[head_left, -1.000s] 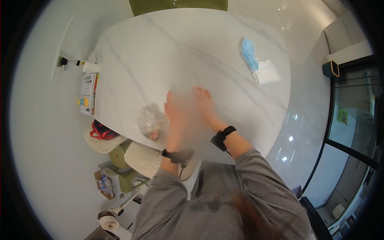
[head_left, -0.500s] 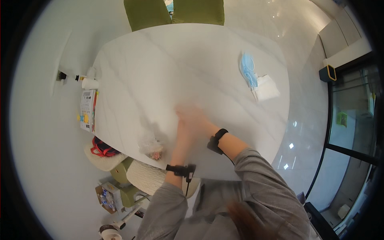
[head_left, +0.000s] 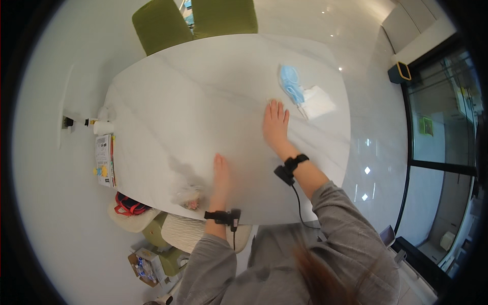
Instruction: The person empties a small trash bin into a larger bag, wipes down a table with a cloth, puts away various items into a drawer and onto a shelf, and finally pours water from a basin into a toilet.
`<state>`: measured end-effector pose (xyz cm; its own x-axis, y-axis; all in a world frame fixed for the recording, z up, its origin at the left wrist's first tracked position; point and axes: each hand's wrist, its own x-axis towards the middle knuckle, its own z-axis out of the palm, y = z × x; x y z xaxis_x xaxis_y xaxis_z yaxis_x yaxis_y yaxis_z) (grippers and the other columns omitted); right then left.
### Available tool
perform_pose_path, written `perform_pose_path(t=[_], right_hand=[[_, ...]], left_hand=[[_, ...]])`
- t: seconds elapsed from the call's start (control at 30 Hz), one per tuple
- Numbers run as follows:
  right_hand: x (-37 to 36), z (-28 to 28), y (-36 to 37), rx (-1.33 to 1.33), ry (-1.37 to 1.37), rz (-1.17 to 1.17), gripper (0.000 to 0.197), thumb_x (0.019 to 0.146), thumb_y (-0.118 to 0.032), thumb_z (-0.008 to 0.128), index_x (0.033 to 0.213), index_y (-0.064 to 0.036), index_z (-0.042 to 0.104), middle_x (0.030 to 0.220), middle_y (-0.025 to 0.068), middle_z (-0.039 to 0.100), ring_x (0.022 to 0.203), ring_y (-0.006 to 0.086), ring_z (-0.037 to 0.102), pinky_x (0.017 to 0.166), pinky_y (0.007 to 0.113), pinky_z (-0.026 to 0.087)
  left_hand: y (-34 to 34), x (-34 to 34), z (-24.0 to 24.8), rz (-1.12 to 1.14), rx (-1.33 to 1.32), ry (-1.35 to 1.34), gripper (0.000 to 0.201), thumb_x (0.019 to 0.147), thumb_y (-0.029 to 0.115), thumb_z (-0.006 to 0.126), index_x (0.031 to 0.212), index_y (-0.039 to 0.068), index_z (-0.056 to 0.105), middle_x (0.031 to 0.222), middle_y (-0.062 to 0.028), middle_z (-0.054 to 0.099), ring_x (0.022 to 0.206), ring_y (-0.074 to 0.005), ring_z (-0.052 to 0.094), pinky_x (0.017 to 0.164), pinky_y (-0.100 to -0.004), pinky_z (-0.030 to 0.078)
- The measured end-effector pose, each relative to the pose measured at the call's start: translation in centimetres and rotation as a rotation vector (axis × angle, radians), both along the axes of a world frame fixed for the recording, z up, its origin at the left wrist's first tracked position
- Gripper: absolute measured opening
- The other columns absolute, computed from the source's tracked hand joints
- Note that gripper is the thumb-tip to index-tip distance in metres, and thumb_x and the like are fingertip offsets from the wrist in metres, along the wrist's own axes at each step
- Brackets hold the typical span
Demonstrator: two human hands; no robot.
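My right hand (head_left: pixel 276 124) reaches forward over the white marbled table (head_left: pixel 162 107), its fingers stretched out and nothing seen in it. Just beyond its fingertips lie a light blue face mask (head_left: pixel 291 81) and, partly against it, a folded white tissue (head_left: pixel 317 101). My left hand (head_left: pixel 220 175) is nearer to me, slightly blurred, seen edge-on with the fingers pointing forward and no object showing. To its left sits a clear plastic bag (head_left: pixel 190 197) with small reddish-brown contents that I cannot make out.
Magazines (head_left: pixel 104 160) and a white roll (head_left: pixel 103 127) are at the table's left edge. Green chairs (head_left: pixel 223 18) stand at the far side. A cream seat (head_left: pixel 185 231), a red-and-dark bag (head_left: pixel 129 204) and a carton of bottles (head_left: pixel 145 267) are at the lower left.
My hands were together and blurred over the table; now they are apart. The right has gone forward and right toward the mask, the left back toward me. The view has shifted.
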<state>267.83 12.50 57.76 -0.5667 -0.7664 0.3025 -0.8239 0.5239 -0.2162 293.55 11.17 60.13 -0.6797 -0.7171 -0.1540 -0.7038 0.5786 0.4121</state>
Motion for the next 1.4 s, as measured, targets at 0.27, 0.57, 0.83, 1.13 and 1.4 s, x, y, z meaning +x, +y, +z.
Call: perform_pose_path(t=[0.27,0.57,0.83,1.13,1.4], right_hand=[[-1.7,-0.2,15.1,-0.050,-0.072,-0.081,0.041,0.082,-0.004,0.047,0.122,0.0063,0.044,0.134,0.0205,0.039,0.124,0.0373,0.035,0.105,0.047,0.025],[9.2,0.1,19.9,-0.186,-0.388,0.579,0.038,0.083,-0.013,0.049,0.118,0.0016,0.049,0.128,0.0184,0.045,0.122,0.0297,0.039,0.103,0.044,0.030],[1.1,0.4,18.3,-0.220,-0.143,0.058,0.038,0.078,-0.006,0.048,0.115,0.0027,0.052,0.129,0.0148,0.044,0.122,0.0298,0.040,0.099,0.049,0.033],[-3.5,1.4,28.1,-0.234,-0.175,-0.055,0.041,0.073,0.003,0.050,0.114,0.0064,0.050,0.126,0.0184,0.045,0.113,0.0366,0.043,0.095,0.041,0.039],[-0.4,4.2,31.2,-0.330,-0.361,0.319,0.042,0.072,-0.002,0.053,0.114,0.0034,0.051,0.121,0.0152,0.049,0.110,0.0315,0.046,0.091,0.038,0.041]], left_hand=[[-0.8,-0.8,1.2,0.009,0.082,-0.193,0.100,0.063,0.015,0.078,0.137,-0.007,0.016,0.146,-0.0253,0.009,0.136,-0.0367,0.011,0.111,-0.0380,0.017],[-0.8,-1.8,2.6,0.028,0.101,-0.209,0.089,0.064,0.015,0.075,0.134,-0.008,0.025,0.144,-0.0272,0.016,0.134,-0.0381,0.017,0.110,-0.0392,0.020],[8.9,-6.5,2.3,-0.055,-0.033,-0.005,0.064,0.079,0.020,0.065,0.128,-0.010,0.036,0.138,-0.0309,0.028,0.129,-0.0423,0.028,0.106,-0.0419,0.025],[13.9,-9.7,2.0,-0.121,0.037,0.083,0.060,0.083,0.020,0.061,0.129,-0.009,0.035,0.139,-0.0308,0.026,0.130,-0.0416,0.026,0.106,-0.0426,0.026],[16.2,-10.1,2.9,-0.143,-0.001,0.108,0.059,0.084,0.019,0.058,0.130,-0.009,0.034,0.139,-0.0306,0.026,0.129,-0.0419,0.028,0.105,-0.0436,0.026]])
